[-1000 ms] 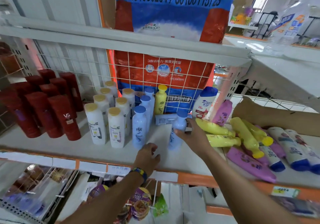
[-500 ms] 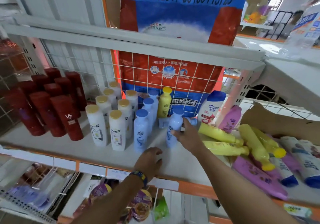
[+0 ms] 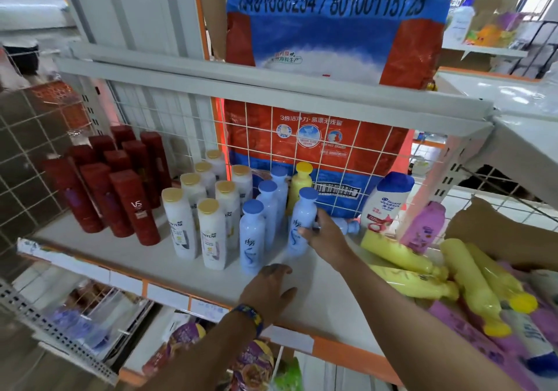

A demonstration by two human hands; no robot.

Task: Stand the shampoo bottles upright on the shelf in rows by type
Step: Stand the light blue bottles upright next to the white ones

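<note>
My right hand grips a light-blue shampoo bottle, upright, just right of a row of three matching blue bottles. My left hand rests open on the white shelf near its front edge. Another blue bottle lies flat behind my right hand. Red VS bottles and white Pantene bottles stand in rows to the left. One yellow bottle stands at the back. Yellow bottles, purple and white ones lie in a heap on the right.
A white-and-blue Head & Shoulders bottle and a pink bottle lean against the wire back grid. A cardboard box sits at the right. An upper shelf overhangs, carrying a large blue-and-red bag.
My right hand has carried the blue bottle back and left, from the shelf's front toward the row of blue bottles. My left hand stayed at the front edge.
</note>
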